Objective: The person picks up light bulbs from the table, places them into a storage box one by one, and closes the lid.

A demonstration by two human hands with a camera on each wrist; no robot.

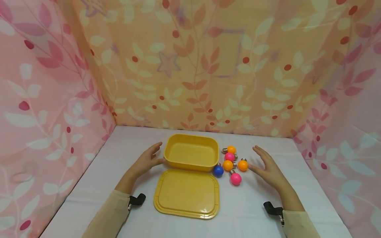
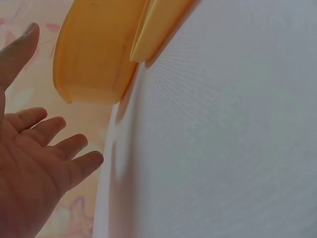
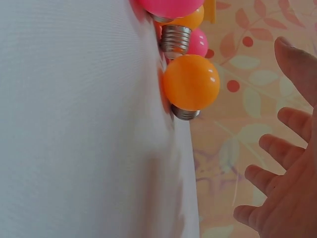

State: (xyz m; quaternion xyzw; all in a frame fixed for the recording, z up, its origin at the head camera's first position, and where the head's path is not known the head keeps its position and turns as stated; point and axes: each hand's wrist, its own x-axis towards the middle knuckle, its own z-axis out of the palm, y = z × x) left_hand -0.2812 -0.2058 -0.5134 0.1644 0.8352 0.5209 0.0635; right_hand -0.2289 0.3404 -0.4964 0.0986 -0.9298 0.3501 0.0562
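An open yellow plastic box stands at the middle of the table, with its flat yellow lid lying in front of it. My left hand is beside the box's left side, fingers spread and nothing in them; the left wrist view shows its palm facing the box wall. Right of the box lies a cluster of small light bulbs: a blue bulb, two pink bulbs and three orange ones. My right hand holds nothing, its thumb close to the rightmost orange bulb.
A white cloth covers the table. Patterned curtains hang at the back and on both sides. Each wrist carries a black camera mount, such as the left mount.
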